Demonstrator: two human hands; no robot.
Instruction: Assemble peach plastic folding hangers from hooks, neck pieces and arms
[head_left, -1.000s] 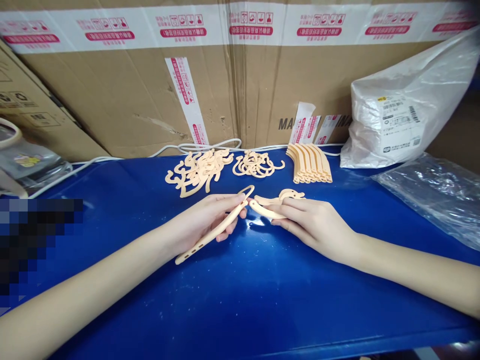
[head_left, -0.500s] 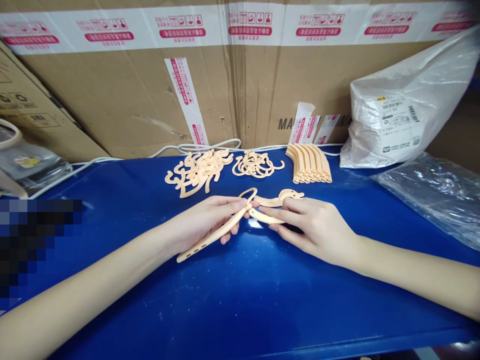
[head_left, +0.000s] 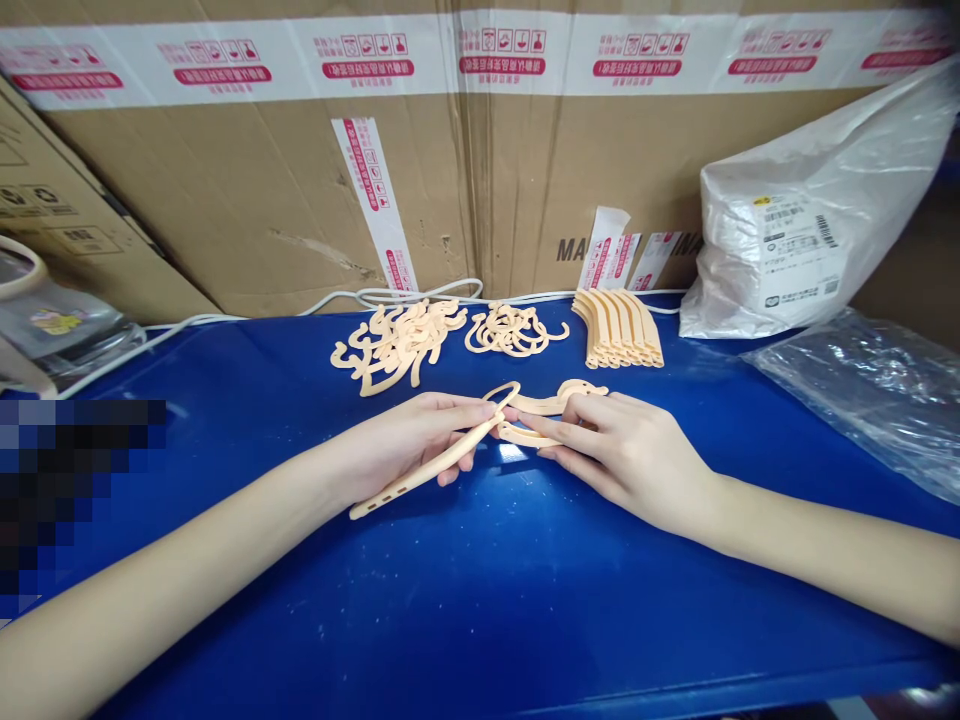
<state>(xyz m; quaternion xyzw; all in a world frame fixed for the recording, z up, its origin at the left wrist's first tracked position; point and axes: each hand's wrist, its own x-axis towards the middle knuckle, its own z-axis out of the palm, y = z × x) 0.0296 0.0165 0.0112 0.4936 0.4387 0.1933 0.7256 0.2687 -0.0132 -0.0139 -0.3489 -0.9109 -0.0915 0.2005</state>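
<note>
My left hand (head_left: 416,440) is closed around a cream plastic hanger arm (head_left: 424,472) with small slots near its lower end. A thin curved hook (head_left: 507,390) rises from the fingertips of that hand, at the arm's upper end. My right hand (head_left: 637,450) pinches a second hanger arm (head_left: 525,436), its tip meeting the first arm; the far part is hidden under the fingers. Just behind, a cream piece with a curved end (head_left: 541,404) lies on the blue table (head_left: 480,600), partly covered by the right hand.
Farther back are a heap of curved cream pieces (head_left: 405,342), a small pile of hooks (head_left: 517,332) and a neat stack of hanger arms (head_left: 619,332). A white cable runs along the cardboard box (head_left: 247,180). At right are a white bag (head_left: 795,230) and clear plastic (head_left: 870,390).
The right hand's hanger arm has turned slightly, and its tip sits closer against the left arm's joint. The hook has shifted a little to the right. Both hands keep their grip.
</note>
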